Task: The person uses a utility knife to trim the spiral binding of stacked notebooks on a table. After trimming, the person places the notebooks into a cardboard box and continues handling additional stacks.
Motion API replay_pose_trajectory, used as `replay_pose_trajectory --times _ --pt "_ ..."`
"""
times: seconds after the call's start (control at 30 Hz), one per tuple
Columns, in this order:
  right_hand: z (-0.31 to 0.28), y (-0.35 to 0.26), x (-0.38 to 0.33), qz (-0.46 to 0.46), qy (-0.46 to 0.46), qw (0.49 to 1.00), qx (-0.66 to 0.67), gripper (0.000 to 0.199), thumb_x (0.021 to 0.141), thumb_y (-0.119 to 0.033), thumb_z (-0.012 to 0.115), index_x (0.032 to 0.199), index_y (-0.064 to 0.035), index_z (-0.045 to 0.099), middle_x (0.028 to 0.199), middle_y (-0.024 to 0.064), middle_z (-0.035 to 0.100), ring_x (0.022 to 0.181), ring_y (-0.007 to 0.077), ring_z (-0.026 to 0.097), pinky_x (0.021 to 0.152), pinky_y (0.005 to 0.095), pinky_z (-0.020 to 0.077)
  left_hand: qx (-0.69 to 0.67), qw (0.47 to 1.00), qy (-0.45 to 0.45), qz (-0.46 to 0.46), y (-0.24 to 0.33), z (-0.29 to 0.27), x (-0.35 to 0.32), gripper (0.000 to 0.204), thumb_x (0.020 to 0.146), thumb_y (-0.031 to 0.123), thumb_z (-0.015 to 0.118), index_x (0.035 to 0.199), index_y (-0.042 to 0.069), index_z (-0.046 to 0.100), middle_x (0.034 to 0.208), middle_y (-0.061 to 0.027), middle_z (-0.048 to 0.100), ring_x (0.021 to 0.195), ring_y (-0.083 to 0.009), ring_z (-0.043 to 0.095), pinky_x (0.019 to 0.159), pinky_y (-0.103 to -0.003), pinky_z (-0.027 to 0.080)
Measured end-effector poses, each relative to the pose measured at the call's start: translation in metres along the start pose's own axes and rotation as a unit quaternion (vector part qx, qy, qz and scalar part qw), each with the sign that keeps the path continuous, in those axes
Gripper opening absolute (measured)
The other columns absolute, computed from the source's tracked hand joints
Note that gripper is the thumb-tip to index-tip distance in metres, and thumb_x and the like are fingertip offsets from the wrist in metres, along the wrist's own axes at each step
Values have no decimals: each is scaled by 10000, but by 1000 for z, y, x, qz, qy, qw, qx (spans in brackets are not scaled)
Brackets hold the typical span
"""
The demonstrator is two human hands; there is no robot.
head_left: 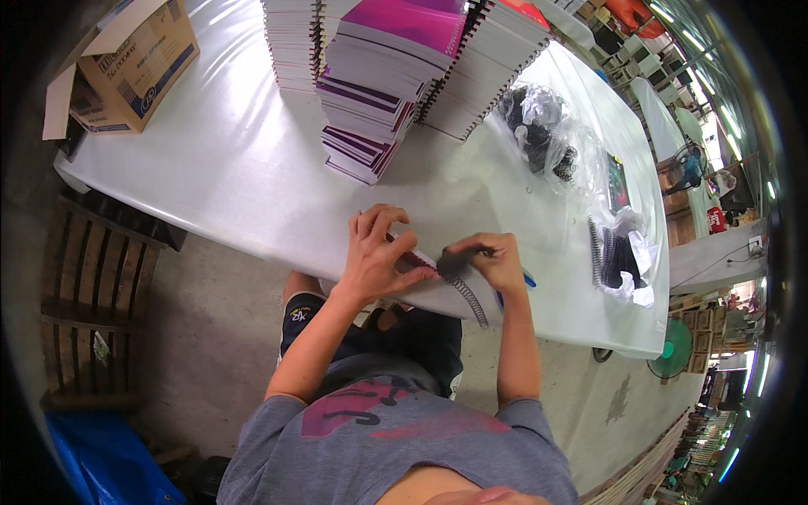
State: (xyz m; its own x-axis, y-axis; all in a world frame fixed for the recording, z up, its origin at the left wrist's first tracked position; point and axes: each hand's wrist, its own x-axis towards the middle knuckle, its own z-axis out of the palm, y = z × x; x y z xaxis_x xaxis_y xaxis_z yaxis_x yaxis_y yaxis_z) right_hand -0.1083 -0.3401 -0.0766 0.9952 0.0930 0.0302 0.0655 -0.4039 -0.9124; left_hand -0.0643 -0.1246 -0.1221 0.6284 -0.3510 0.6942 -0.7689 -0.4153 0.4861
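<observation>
Over the near edge of the table, my left hand [375,252] is closed on a thin book [404,242], of which a purple edge shows between the fingers. My right hand [498,257] pinches at the end of that book, beside my left thumb. A black spiral binding coil [468,301] hangs curving down from the right fingertips, past the table edge. Something dark and blurred covers those fingertips; I cannot tell exactly what it is. A blue pen [528,279] lies partly hidden behind my right wrist.
Beyond my hands rises a tall book stack [362,143] with purple edges, flanked by spiral-bound books [480,80]. A cardboard box [139,76] stands far left. Plastic-wrapped black coils [539,126] and more coils in white paper [619,257] lie right. A wooden slatted chair [97,295] is at left.
</observation>
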Motion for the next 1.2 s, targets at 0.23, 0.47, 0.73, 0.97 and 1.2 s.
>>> replay_pose_trajectory --times 0.23,0.47,0.73,0.97,1.2 --pt "-12 -8 8 23 12 1000 -17 227 615 83 534 795 68 673 802 156 680 770 208 656 740 296 509 -23 999 -26 -28 2 -1 8 453 514 434 786 756 123 560 1158 -98 449 1098 -324 390 873 -435 298" --pt "-9 -7 20 60 106 986 -111 240 650 42 537 842 56 682 818 126 687 736 172 647 727 273 503 -71 994 38 -74 -1 4 14 518 458 416 851 769 98 586 1224 -152 379 1086 -366 383 900 -465 338" --pt "-5 -14 24 -77 58 993 70 207 623 65 563 795 31 674 773 120 676 708 171 633 703 264 488 -190 975 10 -119 -10 9 10 533 447 387 878 764 83 576 1217 -172 342 1031 -331 402 837 -400 412" --pt "12 -5 27 -83 63 995 -10 218 622 68 538 800 31 658 730 108 653 653 165 602 642 263 466 -191 978 15 -86 -15 9 10 524 463 377 874 765 77 569 1201 -172 340 1055 -332 395 841 -401 404" --pt "10 -11 32 -31 88 996 -18 207 626 87 531 776 24 660 727 93 651 653 167 604 626 255 457 -191 979 10 -71 -16 10 11 562 443 356 882 813 85 558 1180 -155 352 1051 -318 399 842 -386 406"
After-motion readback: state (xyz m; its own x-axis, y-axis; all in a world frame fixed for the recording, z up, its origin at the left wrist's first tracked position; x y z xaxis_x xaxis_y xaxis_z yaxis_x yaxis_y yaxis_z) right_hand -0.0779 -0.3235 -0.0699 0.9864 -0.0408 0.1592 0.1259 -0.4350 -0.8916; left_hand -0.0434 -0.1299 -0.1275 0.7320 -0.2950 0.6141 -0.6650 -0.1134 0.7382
